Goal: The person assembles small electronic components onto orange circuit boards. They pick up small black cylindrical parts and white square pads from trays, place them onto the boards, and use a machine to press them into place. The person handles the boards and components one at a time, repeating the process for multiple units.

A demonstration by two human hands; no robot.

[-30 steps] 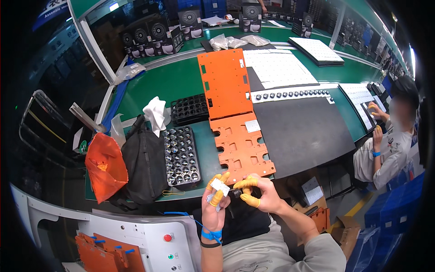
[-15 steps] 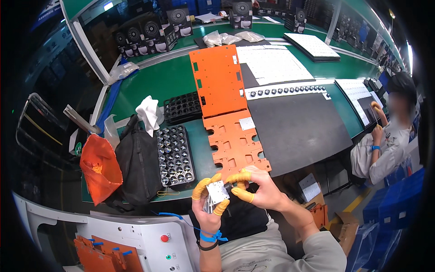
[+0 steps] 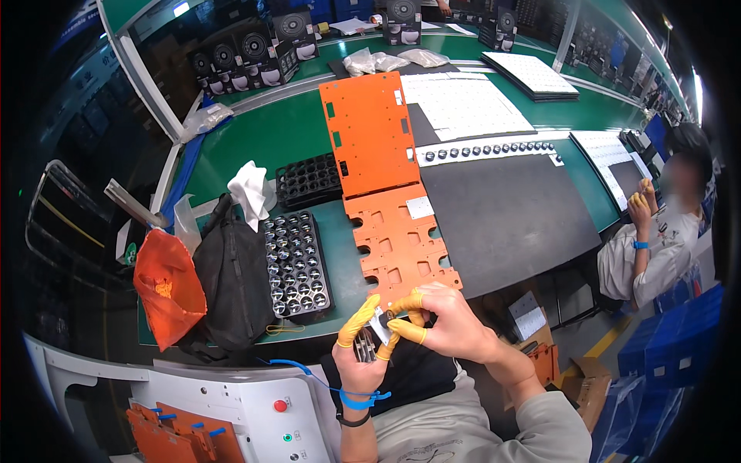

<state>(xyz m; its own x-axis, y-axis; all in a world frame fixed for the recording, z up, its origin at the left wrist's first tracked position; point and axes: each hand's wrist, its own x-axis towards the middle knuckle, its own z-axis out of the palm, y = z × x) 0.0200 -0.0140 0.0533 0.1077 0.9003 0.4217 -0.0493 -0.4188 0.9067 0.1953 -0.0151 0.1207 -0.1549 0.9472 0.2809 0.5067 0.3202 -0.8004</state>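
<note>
My left hand (image 3: pixel 360 372), in yellow finger cots, grips a small white square plate (image 3: pixel 380 329) by its edges, with several thin metal-looking pieces (image 3: pixel 364 346) tucked in the palm below. The plate is tilted, one face toward my right hand (image 3: pixel 449 324). Yellow-covered fingers of that hand pinch a small black part (image 3: pixel 390 315) at the plate's face; whether it is fixed there I cannot tell. Just beyond both hands lies the orange fixture (image 3: pixel 403 258), its lid (image 3: pixel 369 139) raised and a small white plate (image 3: pixel 420 207) on its base.
Left of the fixture stands a black tray of shiny round lenses (image 3: pixel 296 262), with another black tray (image 3: pixel 307 179) behind. A black bag (image 3: pixel 231 278) and an orange bag (image 3: pixel 170 285) sit further left. A dark mat (image 3: pixel 502 224) lies right; a co-worker (image 3: pixel 656 239) sits beyond.
My left hand has turned the white plate from facing up to nearly edge-on. My right fingers have closed in on the black part. The co-worker's hands have come together.
</note>
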